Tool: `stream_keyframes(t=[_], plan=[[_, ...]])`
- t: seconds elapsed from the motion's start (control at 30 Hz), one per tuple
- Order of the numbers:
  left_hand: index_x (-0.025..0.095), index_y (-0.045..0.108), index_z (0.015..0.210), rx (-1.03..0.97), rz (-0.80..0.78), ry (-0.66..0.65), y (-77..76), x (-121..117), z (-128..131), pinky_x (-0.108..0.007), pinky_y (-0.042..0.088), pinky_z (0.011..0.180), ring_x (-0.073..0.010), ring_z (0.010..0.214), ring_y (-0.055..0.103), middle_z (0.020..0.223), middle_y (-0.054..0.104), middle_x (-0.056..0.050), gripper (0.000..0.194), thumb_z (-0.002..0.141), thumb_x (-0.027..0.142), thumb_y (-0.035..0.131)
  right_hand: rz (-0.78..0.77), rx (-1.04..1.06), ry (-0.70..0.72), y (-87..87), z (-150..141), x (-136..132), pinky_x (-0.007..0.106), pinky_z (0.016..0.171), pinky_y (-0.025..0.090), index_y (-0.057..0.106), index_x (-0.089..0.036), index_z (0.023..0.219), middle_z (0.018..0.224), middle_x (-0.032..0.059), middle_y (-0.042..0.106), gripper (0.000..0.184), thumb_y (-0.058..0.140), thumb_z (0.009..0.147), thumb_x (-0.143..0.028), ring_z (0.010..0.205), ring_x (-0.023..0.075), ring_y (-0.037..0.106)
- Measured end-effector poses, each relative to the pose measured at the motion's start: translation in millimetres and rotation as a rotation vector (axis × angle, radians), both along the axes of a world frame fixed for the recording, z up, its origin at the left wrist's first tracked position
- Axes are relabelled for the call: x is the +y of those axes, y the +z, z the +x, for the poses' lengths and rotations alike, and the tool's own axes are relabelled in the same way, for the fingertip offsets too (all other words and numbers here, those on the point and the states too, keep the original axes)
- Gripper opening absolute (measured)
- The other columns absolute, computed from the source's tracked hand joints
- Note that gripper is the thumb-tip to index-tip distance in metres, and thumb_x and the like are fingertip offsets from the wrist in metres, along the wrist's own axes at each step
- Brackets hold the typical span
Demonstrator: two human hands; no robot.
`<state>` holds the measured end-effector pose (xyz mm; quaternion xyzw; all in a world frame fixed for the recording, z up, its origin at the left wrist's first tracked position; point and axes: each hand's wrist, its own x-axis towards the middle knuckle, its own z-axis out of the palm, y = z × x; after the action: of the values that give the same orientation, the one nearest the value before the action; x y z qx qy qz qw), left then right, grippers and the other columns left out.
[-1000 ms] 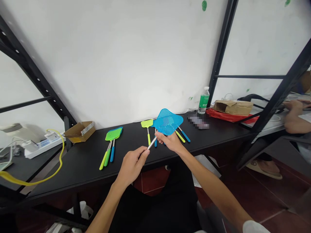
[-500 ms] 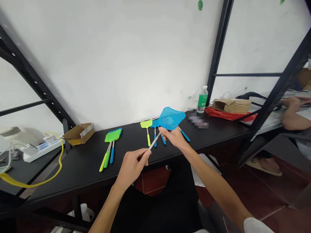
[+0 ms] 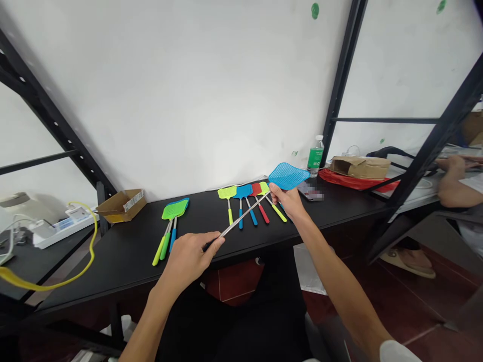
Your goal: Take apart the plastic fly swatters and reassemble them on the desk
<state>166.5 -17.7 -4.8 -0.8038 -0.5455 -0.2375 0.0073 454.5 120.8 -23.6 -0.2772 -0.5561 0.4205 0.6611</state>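
Between my two hands a blue fly swatter (image 3: 289,176) is held above the desk, its silver shaft slanting down to the left. My left hand (image 3: 196,254) is closed round its handle end, which is mostly hidden. Just below the blue head, my right hand (image 3: 287,200) pinches the shaft. Behind it lies a row of swatters: a yellow one (image 3: 227,193), blue ones (image 3: 243,191), a red one (image 3: 256,189) and a yellow-green one (image 3: 264,188), handles toward me. Left of these, a small pile holds a green swatter (image 3: 174,209) over a blue one, with several handles fanned out.
An open cardboard box (image 3: 123,206) and a power strip (image 3: 66,229) with a yellow cable (image 3: 92,251) are at left. Right stand a water bottle (image 3: 315,156), a phone (image 3: 311,192), and a carton (image 3: 360,167) on red plastic. Another person's arm (image 3: 456,183) shows far right.
My hands have moved apart, the right one going right and up with the swatter's head. More of the silver shaft shows, and the red and yellow-green swatters behind are uncovered.
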Motion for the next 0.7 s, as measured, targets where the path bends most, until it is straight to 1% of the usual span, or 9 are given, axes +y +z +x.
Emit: stream_keyframes(t=[0.1, 0.2, 0.27, 0.37, 0.53, 0.6, 0.7], plan=[[0.028, 0.077, 0.101, 0.013, 0.027, 0.033, 0.8, 0.0, -9.0, -0.028, 0.039, 0.06, -0.0212, 0.071, 0.069, 0.082, 0.077, -0.003, 0.039, 0.096, 0.051, 0.047, -0.077, 0.023, 0.08, -1.4, -6.7, -4.7, 0.026, 0.048, 0.044, 0.064, -0.018, 0.075, 0.064, 0.0006, 0.058, 0.038, 0.079, 0.075, -0.053, 0.055, 0.012, 0.054], [0.028, 0.076, 0.099, 0.036, 0.057, 0.09, 1.2, -0.5, -22.2, -0.028, 0.039, 0.062, -0.0203, 0.069, 0.067, 0.082, 0.077, -0.001, 0.037, 0.095, 0.053, 0.048, -0.127, 0.028, 0.204, 0.2, -13.6, -11.0, 0.025, 0.048, 0.043, 0.071, -0.018, 0.09, 0.071, 0.0026, 0.063, 0.044, 0.077, 0.074, -0.058, 0.056, 0.0126, 0.056], [0.029, 0.075, 0.1, 0.043, 0.071, 0.122, 2.2, -1.4, -30.2, -0.028, 0.039, 0.063, -0.0201, 0.07, 0.067, 0.085, 0.077, 0.0, 0.037, 0.094, 0.053, 0.048, -0.143, 0.072, 0.262, 2.7, -17.0, -14.6, 0.026, 0.047, 0.041, 0.071, -0.019, 0.099, 0.074, 0.0032, 0.065, 0.051, 0.071, 0.077, -0.065, 0.056, 0.0129, 0.056], [0.029, 0.075, 0.1, 0.044, 0.087, 0.153, 5.5, -3.0, -38.0, -0.028, 0.04, 0.065, -0.0204, 0.072, 0.067, 0.089, 0.077, 0.0, 0.037, 0.093, 0.054, 0.049, -0.17, 0.148, 0.273, 6.2, -20.4, -18.0, 0.027, 0.047, 0.039, 0.071, -0.019, 0.097, 0.072, 0.0037, 0.065, 0.053, 0.063, 0.081, -0.069, 0.053, 0.013, 0.054], [0.028, 0.072, 0.103, 0.029, 0.095, 0.171, 10.7, -3.3, -41.1, -0.029, 0.041, 0.066, -0.0218, 0.074, 0.067, 0.089, 0.077, -0.001, 0.035, 0.095, 0.05, 0.047, -0.164, 0.136, 0.264, 7.2, -22.1, -19.3, 0.027, 0.046, 0.038, 0.071, -0.02, 0.095, 0.072, 0.0033, 0.065, 0.044, 0.063, 0.083, -0.062, 0.053, 0.0133, 0.053], [0.029, 0.07, 0.11, 0.011, 0.075, 0.151, 10.9, -3.1, -39.3, -0.029, 0.041, 0.065, -0.0221, 0.075, 0.067, 0.091, 0.076, -0.001, 0.033, 0.096, 0.047, 0.045, -0.167, 0.119, 0.276, 7.0, -22.7, -20.0, 0.027, 0.046, 0.037, 0.072, -0.02, 0.095, 0.074, 0.0032, 0.065, 0.043, 0.062, 0.084, -0.061, 0.052, 0.0129, 0.053], [0.031, 0.065, 0.125, -0.024, 0.054, 0.116, 9.6, -4.9, -33.8, -0.028, 0.043, 0.067, -0.0219, 0.079, 0.069, 0.099, 0.077, -0.001, 0.037, 0.098, 0.043, 0.043, -0.173, 0.089, 0.316, 5.8, -26.8, -23.0, 0.026, 0.045, 0.038, 0.073, -0.02, 0.097, 0.074, 0.0033, 0.065, 0.042, 0.063, 0.084, -0.059, 0.052, 0.0126, 0.052]])
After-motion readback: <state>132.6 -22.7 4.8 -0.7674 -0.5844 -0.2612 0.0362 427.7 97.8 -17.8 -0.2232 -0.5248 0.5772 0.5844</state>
